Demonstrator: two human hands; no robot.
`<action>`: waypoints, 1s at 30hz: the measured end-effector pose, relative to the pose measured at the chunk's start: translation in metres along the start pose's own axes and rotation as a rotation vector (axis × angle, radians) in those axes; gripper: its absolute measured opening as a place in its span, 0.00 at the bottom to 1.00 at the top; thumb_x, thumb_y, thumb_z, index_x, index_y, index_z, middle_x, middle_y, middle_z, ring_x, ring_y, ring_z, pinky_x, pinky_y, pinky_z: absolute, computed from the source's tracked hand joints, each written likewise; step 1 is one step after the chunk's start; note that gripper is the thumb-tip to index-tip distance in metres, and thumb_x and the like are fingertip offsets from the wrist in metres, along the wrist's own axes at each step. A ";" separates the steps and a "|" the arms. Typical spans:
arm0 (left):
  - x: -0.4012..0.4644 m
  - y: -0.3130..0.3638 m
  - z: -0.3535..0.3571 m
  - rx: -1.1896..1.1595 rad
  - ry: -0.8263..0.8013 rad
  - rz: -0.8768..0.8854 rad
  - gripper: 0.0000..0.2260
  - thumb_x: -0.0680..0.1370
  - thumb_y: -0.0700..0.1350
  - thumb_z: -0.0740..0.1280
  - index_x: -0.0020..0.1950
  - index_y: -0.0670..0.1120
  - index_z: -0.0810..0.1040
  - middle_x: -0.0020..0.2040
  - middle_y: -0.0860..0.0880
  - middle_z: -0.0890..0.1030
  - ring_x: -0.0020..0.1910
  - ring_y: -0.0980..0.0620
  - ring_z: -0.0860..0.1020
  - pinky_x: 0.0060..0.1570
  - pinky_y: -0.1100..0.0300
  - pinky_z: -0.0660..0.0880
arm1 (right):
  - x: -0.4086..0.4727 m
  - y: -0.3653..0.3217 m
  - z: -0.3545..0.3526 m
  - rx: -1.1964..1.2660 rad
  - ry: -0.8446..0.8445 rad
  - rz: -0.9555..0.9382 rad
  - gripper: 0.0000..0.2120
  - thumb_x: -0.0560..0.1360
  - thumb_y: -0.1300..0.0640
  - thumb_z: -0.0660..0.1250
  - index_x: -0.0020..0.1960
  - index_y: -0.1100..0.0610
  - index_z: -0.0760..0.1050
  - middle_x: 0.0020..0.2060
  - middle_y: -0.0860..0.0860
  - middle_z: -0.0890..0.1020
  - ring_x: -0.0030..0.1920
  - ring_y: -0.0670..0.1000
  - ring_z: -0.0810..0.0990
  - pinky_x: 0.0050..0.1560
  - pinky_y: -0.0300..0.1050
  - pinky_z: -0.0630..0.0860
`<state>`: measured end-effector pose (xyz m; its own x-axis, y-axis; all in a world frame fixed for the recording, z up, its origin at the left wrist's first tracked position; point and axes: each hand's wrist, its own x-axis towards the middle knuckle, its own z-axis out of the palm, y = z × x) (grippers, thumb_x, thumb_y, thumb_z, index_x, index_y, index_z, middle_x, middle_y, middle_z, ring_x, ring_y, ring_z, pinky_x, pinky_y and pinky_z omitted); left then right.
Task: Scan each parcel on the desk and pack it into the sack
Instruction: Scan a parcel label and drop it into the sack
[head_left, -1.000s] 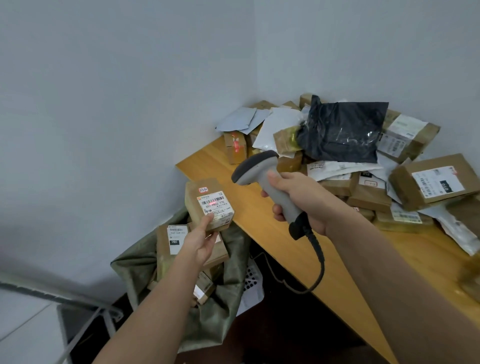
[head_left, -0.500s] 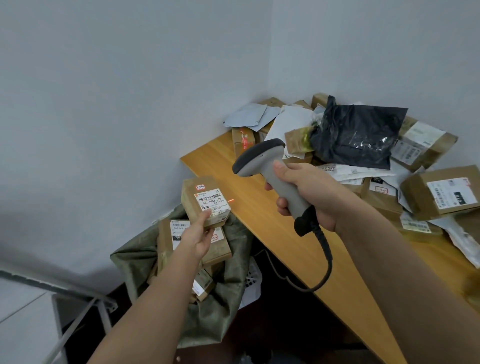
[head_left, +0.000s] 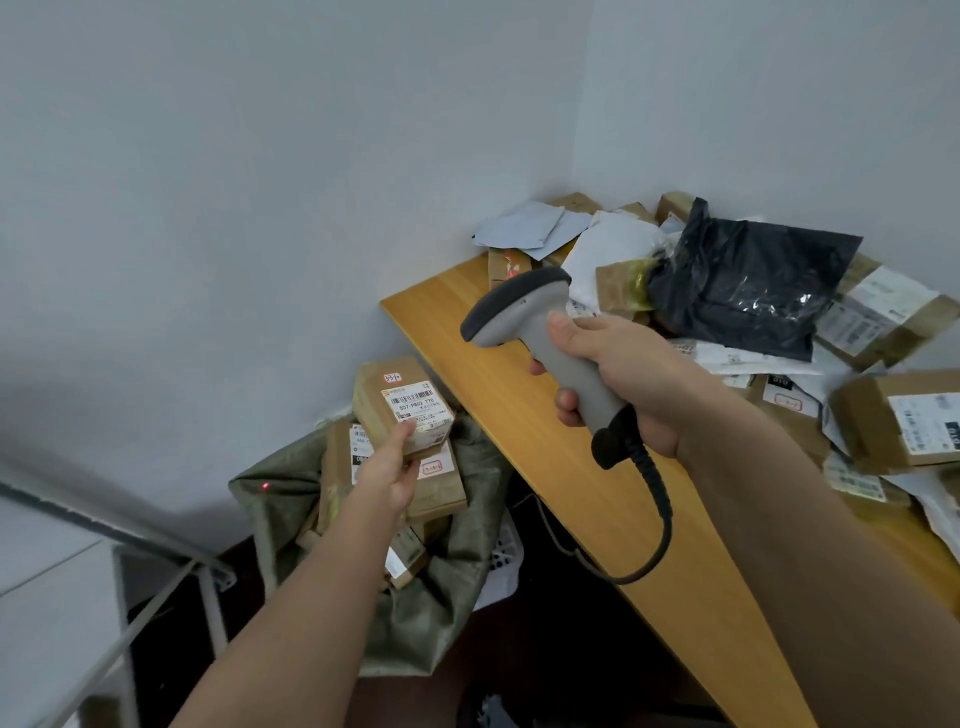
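1. above the open sack, the left hand pinches a small cardboard parcel, thumb on the near edge of its white barcode label and the other fingers hidden beneath the box.
2. over the left edge of the wooden desk, the right hand has its fingers curled tight round the grey handle of a barcode scanner, whose dark head points left toward the parcel.
3. a black coiled cable loops down from the handle's base.
4. the olive woven sack stands on the floor against the desk, with several labelled cartons inside; a red dot shows on its left rim.
5. far right on the desk lies a heap of parcels, with a black plastic mailer on top.
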<state>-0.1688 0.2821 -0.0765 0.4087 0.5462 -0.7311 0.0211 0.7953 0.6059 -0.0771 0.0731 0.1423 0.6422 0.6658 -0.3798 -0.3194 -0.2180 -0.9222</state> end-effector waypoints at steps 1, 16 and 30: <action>-0.003 0.003 -0.002 0.000 0.005 0.007 0.10 0.75 0.39 0.71 0.54 0.39 0.76 0.52 0.42 0.81 0.47 0.47 0.82 0.43 0.56 0.79 | 0.003 0.000 0.003 0.000 -0.012 0.003 0.16 0.82 0.50 0.60 0.59 0.62 0.73 0.46 0.56 0.76 0.27 0.48 0.72 0.29 0.41 0.75; 0.005 -0.028 -0.092 0.632 0.011 -0.496 0.15 0.73 0.37 0.73 0.57 0.34 0.76 0.54 0.36 0.82 0.52 0.38 0.81 0.56 0.43 0.77 | 0.072 0.084 0.031 0.027 -0.010 0.230 0.13 0.78 0.50 0.68 0.59 0.57 0.74 0.57 0.58 0.79 0.30 0.46 0.73 0.33 0.40 0.77; 0.148 -0.163 -0.147 0.219 0.402 -0.302 0.25 0.76 0.47 0.72 0.67 0.38 0.70 0.62 0.39 0.78 0.54 0.41 0.80 0.33 0.54 0.78 | 0.104 0.185 -0.025 0.175 0.263 0.142 0.10 0.79 0.56 0.67 0.59 0.56 0.75 0.51 0.55 0.81 0.30 0.47 0.72 0.33 0.43 0.73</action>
<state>-0.2461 0.2722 -0.3300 -0.0251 0.3935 -0.9190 0.2906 0.8824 0.3699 -0.0522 0.0842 -0.0697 0.7331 0.4260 -0.5302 -0.5186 -0.1542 -0.8410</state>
